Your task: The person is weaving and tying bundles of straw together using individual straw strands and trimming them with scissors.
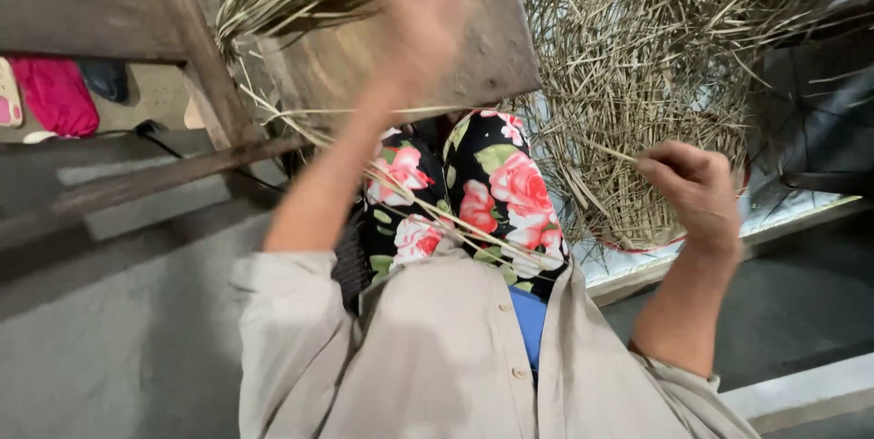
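Right hand (696,186) is clenched, pinching one thin straw strand (612,153) just beside the big loose straw pile (637,84). Left hand (423,20) is raised vs. the wooden board (401,66), motion-blurred, so can't tell if its fingers grip anything. Risk: the brittle strand could snap or slip from the pinch if tugged hard, and strands across the floral cloth (473,193) could snag. Pile top and board edges are cut off by the frame; what sits under the cloth is hidden.

Two bare hands, left hand (423,15) blurred at upper centre, right hand (696,188) at right, one wooden board (319,70), one heap of dry straw (646,66), strands too many to count, one pink cloth (56,95) at left edge
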